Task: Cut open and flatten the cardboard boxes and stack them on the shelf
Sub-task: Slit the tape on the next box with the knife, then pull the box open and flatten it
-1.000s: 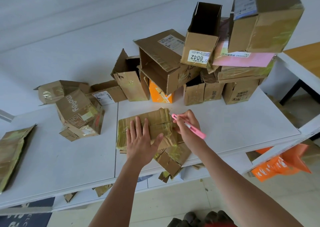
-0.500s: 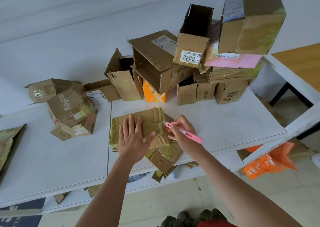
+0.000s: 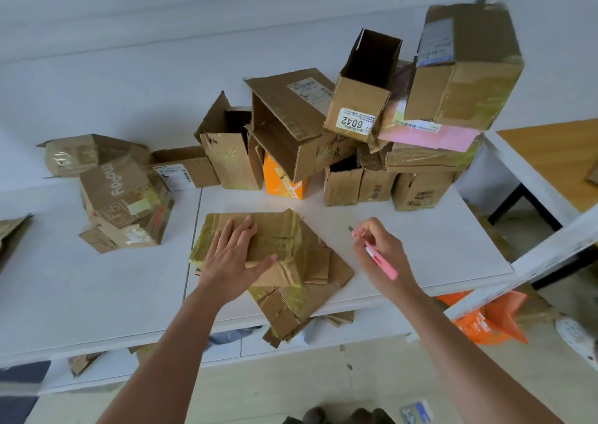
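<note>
A flattened cardboard box [image 3: 284,239] with yellowish tape lies on the white table [image 3: 420,245], on top of other flattened pieces [image 3: 291,304] that overhang the front edge. My left hand [image 3: 233,255] presses flat on it with straight fingers. My right hand [image 3: 378,252] grips a pink box cutter [image 3: 377,255], its blade tip pointing up-left over bare table, to the right of the box and apart from it.
A pile of unflattened boxes [image 3: 356,125] stands at the back right, with an orange box [image 3: 281,181] among them. A "moody" box [image 3: 126,203] and other crushed boxes sit at the left. A lower shelf [image 3: 97,368] and orange bag [image 3: 485,320] lie below.
My right hand with the cutter has pulled away from the box edge to the right. My left hand stays pressed on the flattened box.
</note>
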A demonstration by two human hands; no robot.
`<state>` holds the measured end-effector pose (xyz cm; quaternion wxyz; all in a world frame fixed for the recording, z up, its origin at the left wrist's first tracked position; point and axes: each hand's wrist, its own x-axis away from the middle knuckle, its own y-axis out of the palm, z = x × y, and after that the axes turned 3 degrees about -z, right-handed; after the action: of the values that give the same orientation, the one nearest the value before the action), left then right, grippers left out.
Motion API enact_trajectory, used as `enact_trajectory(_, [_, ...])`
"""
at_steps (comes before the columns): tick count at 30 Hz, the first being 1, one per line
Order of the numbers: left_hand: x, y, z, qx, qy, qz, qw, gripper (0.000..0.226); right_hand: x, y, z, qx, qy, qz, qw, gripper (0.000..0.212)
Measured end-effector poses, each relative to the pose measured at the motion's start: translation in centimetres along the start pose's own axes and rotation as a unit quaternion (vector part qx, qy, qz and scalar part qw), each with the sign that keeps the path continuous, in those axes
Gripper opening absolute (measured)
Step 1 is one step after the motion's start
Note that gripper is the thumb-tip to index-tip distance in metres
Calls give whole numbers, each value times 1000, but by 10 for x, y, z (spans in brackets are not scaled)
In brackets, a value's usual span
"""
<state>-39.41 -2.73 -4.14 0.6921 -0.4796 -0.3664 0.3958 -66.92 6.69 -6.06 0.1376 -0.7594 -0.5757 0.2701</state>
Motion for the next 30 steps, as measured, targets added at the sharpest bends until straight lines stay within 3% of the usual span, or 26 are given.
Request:
enact_trajectory(2, [0,1,1,31,-7,15,999,89,-8,-13,27,248,20,-30,968,4])
enact_trajectory(4, [1,2,4,35,-10,25,999,85,-15,-15,49,383,98,-100,913,17])
enact_trajectory(7, [-1,1,7,34,-15,24,999,81,-26,-16,63,409,207,-175,871,42])
enact_trajectory(10, [-2,0,6,47,-17,17,999,72,-35,-11,52,353,276,-190,874,74])
enact_trajectory(11, [-3,1,6,51,-18,19,998,70,-39,-6,43,331,248,-153,897,75])
enact_trajectory(13, [-3,2,5,67,-19,28,997,68,-49,10,16,232,88,-39,968,54])
enact_trajectory(15, [-3,1,3,90,-11,32,995,67,-65,28,-20,135,-76,-16,988,42])
enact_trajectory(17, [-1,-1,-1,115,-19,35,993,68,-80,50,-52,61,-145,-104,982,41])
enact_trajectory(19, [4,-5,-6,139,-91,54,985,77,-85,72,-67,41,-137,-224,964,42])
enact_trajectory(21, [9,-10,-13,163,-237,73,955,98,-81,91,-66,113,-95,-293,945,41])
enact_trajectory(24, [19,-21,-25,275,-422,51,863,111,-72,104,-64,194,-93,-259,942,41])
enact_trajectory(25, [22,-22,-28,353,-440,39,825,103,-70,107,-66,205,-99,-245,942,43])
enact_trajectory(27, [29,-18,-28,526,-399,23,750,76,-65,114,-71,223,-102,-237,940,46])
enact_trajectory(30, [33,-12,-19,652,-339,28,678,51,-59,121,-77,249,-99,-243,932,50])
